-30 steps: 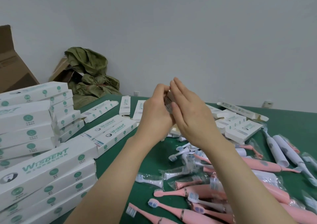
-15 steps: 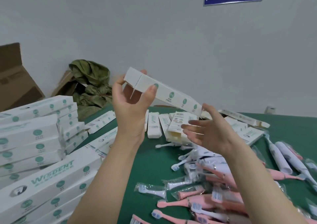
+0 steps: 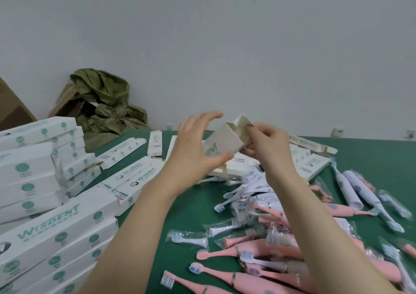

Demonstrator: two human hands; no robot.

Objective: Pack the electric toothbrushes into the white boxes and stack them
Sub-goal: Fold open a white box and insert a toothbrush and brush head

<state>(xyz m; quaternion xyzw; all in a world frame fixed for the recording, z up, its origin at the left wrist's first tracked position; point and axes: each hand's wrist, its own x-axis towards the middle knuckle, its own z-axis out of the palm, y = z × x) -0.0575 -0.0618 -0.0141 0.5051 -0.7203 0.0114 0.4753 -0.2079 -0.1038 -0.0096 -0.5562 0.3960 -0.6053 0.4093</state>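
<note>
The white box (image 3: 221, 144) hangs above the surface (image 3: 193, 217) between your hands, its long axis slanting from the open end down toward your left hand (image 3: 193, 152). Your right hand (image 3: 270, 146) pinches the end flap. Your left fingers (image 3: 211, 115) are released and spread, thumb just under the box. The pink toothbrushes (image 3: 258, 246) lie below, beside your right arm.
</note>
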